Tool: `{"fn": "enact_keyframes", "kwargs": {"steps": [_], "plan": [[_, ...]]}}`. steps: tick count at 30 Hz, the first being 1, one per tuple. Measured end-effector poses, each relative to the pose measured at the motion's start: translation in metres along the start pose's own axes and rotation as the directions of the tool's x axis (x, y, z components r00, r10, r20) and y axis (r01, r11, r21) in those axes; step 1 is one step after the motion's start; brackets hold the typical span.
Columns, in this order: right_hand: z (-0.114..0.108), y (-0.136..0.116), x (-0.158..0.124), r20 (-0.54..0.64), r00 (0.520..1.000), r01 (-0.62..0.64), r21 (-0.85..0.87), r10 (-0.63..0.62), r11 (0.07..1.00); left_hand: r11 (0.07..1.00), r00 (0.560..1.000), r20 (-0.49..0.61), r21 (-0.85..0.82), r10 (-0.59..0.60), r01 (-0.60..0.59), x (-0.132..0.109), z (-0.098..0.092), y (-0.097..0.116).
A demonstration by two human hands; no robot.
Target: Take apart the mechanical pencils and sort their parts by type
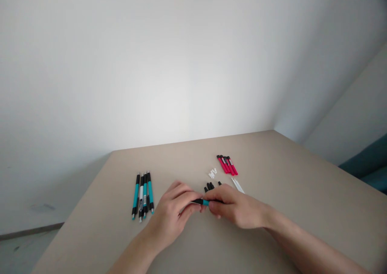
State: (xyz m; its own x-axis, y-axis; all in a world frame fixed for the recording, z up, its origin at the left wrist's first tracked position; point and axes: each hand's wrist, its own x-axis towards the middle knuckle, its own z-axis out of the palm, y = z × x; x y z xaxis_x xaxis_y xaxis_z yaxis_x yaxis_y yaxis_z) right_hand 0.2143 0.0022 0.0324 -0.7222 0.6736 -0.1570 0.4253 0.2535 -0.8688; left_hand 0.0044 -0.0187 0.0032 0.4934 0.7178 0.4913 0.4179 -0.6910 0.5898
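Note:
Between my two hands, low over the table, lies a teal and black pen (205, 202), held roughly level. My left hand (177, 205) closes its fingertips on the black end. My right hand (228, 203) pinches the other side, and its fingers hide part of the barrel. Just behind the right hand are several short black pen parts (209, 186), partly covered by it. Some small white pieces (212, 173) lie farther back, and thin white refills (237, 184) rest beside the right hand.
Several pens (144, 195), teal and white with black ends, lie side by side at the left. A group of red barrels with black ends (227, 165) sits at the back right. The beige table (181, 157) meets a white wall; dark teal cloth (369, 157) hangs at far right.

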Motion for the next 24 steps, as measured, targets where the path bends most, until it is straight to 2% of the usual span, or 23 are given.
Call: {"fn": "enact_keyframes", "kwargs": {"steps": [3,5,8,11,13,15,18,20,21,23,24], "plan": [[0.008,0.002,0.004,0.114,0.992,-0.069,0.188,0.048,0.980,0.973,0.991,0.055,0.192,0.122,-0.131,0.002,-0.010,-0.002],[0.013,0.001,0.006,0.110,0.991,-0.093,0.184,0.073,0.979,0.927,0.983,0.092,0.326,0.161,-0.183,0.004,-0.016,-0.001],[0.019,-0.002,0.004,-0.047,0.999,-0.028,-0.050,0.026,0.998,0.869,0.977,0.120,0.448,0.175,-0.210,0.006,-0.020,0.001],[0.024,-0.003,0.001,-0.129,0.990,0.020,-0.292,-0.060,0.956,0.878,0.981,0.102,0.437,0.168,-0.195,0.003,-0.015,0.003],[0.026,-0.002,-0.001,-0.140,0.985,0.035,-0.422,-0.104,0.906,0.908,0.990,0.063,0.395,0.125,-0.140,0.001,-0.008,0.004],[0.027,0.000,0.000,-0.151,0.976,0.053,-0.524,-0.154,0.850,0.941,0.999,0.044,0.336,0.017,-0.031,-0.001,-0.003,0.003],[0.024,0.002,0.003,-0.204,0.946,0.101,-0.552,-0.252,0.828,0.960,0.985,0.017,0.229,-0.169,0.161,-0.001,-0.002,0.001],[0.020,0.002,0.006,-0.335,0.897,0.097,-0.488,-0.289,0.867,0.957,0.969,-0.053,0.152,-0.242,0.247,0.000,-0.005,-0.001],[0.018,0.002,0.007,-0.424,0.865,0.068,-0.432,-0.269,0.899,0.954,0.960,-0.091,0.117,-0.265,0.275,0.001,-0.007,-0.002],[0.014,0.004,0.009,-0.584,0.799,-0.025,-0.277,-0.147,0.961,0.944,0.939,-0.156,0.071,-0.307,0.321,0.002,-0.011,-0.002],[0.012,0.006,0.010,-0.625,0.778,-0.064,-0.180,-0.064,0.982,0.938,0.929,-0.176,0.062,-0.325,0.341,0.003,-0.012,-0.002]]}}
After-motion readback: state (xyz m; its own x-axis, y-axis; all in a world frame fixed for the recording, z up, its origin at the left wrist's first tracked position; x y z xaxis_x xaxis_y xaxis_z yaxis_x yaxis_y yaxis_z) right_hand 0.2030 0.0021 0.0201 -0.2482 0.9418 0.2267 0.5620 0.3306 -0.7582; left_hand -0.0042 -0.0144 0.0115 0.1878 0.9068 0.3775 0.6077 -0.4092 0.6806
